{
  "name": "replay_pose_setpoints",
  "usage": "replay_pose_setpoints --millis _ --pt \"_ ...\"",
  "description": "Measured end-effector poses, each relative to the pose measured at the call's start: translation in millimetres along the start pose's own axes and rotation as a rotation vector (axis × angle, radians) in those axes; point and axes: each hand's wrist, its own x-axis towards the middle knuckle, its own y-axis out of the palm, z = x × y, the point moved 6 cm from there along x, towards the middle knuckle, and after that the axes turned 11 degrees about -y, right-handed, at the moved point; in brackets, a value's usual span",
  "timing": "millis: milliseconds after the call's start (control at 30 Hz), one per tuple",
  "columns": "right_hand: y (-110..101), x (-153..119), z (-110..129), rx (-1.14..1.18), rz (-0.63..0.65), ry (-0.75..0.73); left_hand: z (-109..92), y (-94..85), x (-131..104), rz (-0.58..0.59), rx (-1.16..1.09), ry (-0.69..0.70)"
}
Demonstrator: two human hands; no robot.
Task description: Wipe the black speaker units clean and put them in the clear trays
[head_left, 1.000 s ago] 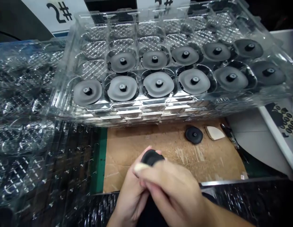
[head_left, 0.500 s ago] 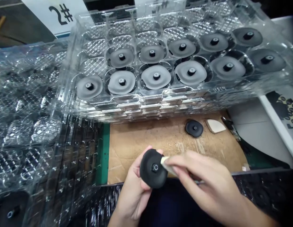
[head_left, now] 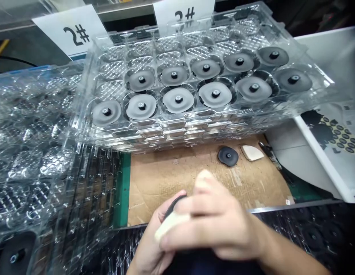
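The largest thing is the clear plastic tray [head_left: 312,68], which lies on top of a stack of similar trays. Its front row is complete with six grey discs [head_left: 178,100], and the next row has five, only the pocket at the left end being without one. In the rows behind, most pockets seem to be unfilled, so the filling of this tray looks about halfway at most; the far right pockets are not clear enough to tell. More clear trays [head_left: 25,160] are at the left. In front of the stack lies a brown cardboard sheet [head_left: 150,179]. Above its near edge, the right hand [head_left: 217,225] is blurred, its fingers bent and pinched on a pale pad [head_left: 172,224]. The left hand [head_left: 154,236] is partly closed around the held disc [head_left: 175,202], a black one, of which only the edge is visible beside the pad. Its face is covered by the right hand, so one cannot tell how much of the rubbing, as it appears, is done. Another black disc [head_left: 228,156] rests on the cardboard, and just beside it is a smaller cream wedge [head_left: 252,152].
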Motion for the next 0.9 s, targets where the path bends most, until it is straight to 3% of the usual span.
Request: replay_pose_setpoints --millis 133,233,333,467,600,667,700,800,833,900 --pt "-4 -47 -44 0.003 -0.222 0.292 -4 8.5 -8 0.051 0.004 0.026" --pt "15 -88 -76 -0.052 -0.201 0.459 0 7.9 -9 0.060 -0.026 0.015" --pt "31 -108 -91 -0.129 -0.168 0.511 5 2.5 -9 0.068 -0.031 -0.006" --pt "28 -95 -74 -0.235 -0.174 0.478 6 0.6 -10 0.109 -0.045 0.034" --pt "24 -58 -24 -0.168 -0.086 0.142 6 5.4 -12 0.087 0.032 0.062" --pt "27 -51 -13 -0.113 -0.072 0.057 5 9.0 -14 0.090 0.042 0.079" --pt "26 -52 -17 -0.096 -0.130 0.116 5 10.0 -14 0.092 0.031 0.086" --pt "15 -81 -48 -0.126 -0.430 0.517 5 8.4 -15 0.103 -0.016 0.098" --pt "13 -92 -58 -0.158 -0.477 0.628 6 6.4 -14 0.108 -0.033 0.098" --pt "16 -107 -71 -0.219 -0.437 0.720 7 1.0 -10 0.120 -0.062 0.102"
